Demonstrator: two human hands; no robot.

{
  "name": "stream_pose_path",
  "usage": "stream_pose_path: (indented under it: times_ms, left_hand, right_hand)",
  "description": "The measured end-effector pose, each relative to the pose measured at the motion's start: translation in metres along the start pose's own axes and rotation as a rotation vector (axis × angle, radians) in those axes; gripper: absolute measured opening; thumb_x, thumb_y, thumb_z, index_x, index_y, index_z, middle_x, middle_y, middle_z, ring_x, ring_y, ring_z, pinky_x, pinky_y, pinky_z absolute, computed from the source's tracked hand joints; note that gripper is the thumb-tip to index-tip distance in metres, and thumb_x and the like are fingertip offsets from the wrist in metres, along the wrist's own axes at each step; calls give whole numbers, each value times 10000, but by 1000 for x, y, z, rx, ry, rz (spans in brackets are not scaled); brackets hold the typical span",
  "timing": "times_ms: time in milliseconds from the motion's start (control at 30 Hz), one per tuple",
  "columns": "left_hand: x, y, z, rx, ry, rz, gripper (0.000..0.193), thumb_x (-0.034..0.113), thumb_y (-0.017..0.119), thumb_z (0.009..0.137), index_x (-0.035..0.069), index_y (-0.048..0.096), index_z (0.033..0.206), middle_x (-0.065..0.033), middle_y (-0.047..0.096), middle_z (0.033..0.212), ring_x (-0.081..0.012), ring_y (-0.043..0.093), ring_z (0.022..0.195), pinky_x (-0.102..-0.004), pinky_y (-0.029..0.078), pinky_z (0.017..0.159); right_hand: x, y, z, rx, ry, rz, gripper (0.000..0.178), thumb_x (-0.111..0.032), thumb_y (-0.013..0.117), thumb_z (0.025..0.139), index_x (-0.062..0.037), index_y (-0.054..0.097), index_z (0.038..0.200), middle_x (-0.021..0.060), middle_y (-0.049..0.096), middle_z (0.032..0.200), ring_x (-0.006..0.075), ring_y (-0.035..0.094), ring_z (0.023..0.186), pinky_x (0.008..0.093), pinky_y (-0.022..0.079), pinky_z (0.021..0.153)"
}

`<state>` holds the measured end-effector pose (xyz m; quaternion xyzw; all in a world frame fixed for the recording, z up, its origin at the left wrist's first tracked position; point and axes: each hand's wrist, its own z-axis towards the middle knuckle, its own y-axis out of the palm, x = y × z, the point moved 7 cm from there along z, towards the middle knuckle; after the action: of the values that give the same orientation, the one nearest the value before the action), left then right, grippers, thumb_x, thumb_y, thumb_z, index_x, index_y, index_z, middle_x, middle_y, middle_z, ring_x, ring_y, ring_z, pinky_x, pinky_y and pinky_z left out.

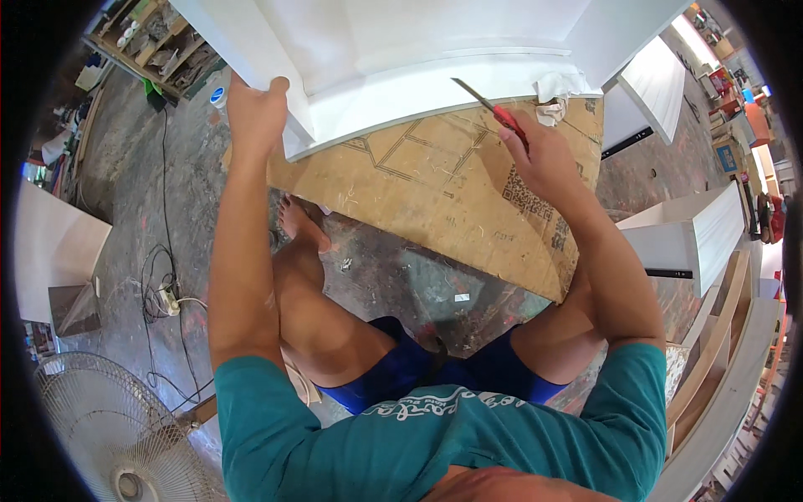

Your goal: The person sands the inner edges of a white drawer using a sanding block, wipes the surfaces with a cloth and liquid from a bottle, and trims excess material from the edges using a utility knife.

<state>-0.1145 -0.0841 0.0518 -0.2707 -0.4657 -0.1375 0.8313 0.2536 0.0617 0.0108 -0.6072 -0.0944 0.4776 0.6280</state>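
Note:
A white box-shaped cabinet (418,94) rests on a sheet of brown cardboard (452,197) in front of me. At its left side, my left hand (255,117) is closed around the edge of the side panel, thumb toward the inside; the other fingers are mostly hidden. My right hand (544,159) grips a red-handled utility knife (510,122) above the cardboard. Its long blade points up and left toward the cabinet's near edge, apart from it. A crumpled white rag or paper (559,88) lies by the cabinet's near right corner.
White drawer-like boxes (703,222) with dark rails stand at the right. A fan (121,427) is at the lower left, near a power strip (169,299) and loose cables on the floor. A small white tub (218,98) sits beyond my left wrist. Shelves (146,46) stand at the far left.

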Motion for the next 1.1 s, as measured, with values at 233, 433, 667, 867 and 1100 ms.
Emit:
stream_pose_path:
  times_ms: [233,433,667,867,1100]
  left_hand:
    - [23,-7,-43,-74,54,234,546,112,671,829,-101,511,1306,-279,717,1091,-357,721,1028,-424,543,908]
    - [24,-3,-49,-72,52,153,542,88,642,849,-108,479,1328,-288,682,1152,-397,698,1050,-445,536,917]
    - [12,2,-53,49,230,-9,540,30,612,846,-95,449,1345,-244,609,1253,-342,626,1145,-419,485,995]
    - [-11,7,-48,90,246,-119,521,-5,604,835,-83,444,1324,-170,608,1177,-255,612,1072,-375,475,977]
    - [-6,8,-48,84,291,-212,352,-29,599,824,-81,548,1168,-135,631,1081,-222,624,981,-339,491,897]
  right_hand:
    - [-30,30,30,116,-300,-12,378,-263,509,1066,-99,540,1404,190,664,1086,416,656,915,510,532,789]
    - [-55,85,76,-33,-321,-141,400,-216,521,1065,-128,547,1454,131,629,1085,337,679,885,438,565,752]
    - [-74,107,73,50,-361,-159,367,-227,603,1011,-134,615,1366,104,619,1053,305,682,841,432,570,670]
    - [-77,103,75,83,-383,-144,333,-214,621,989,-118,650,1306,94,623,1030,291,692,797,423,570,636]
    - [-69,110,79,22,-376,-188,375,-253,579,1014,-79,589,1346,117,636,991,304,698,834,443,568,677]
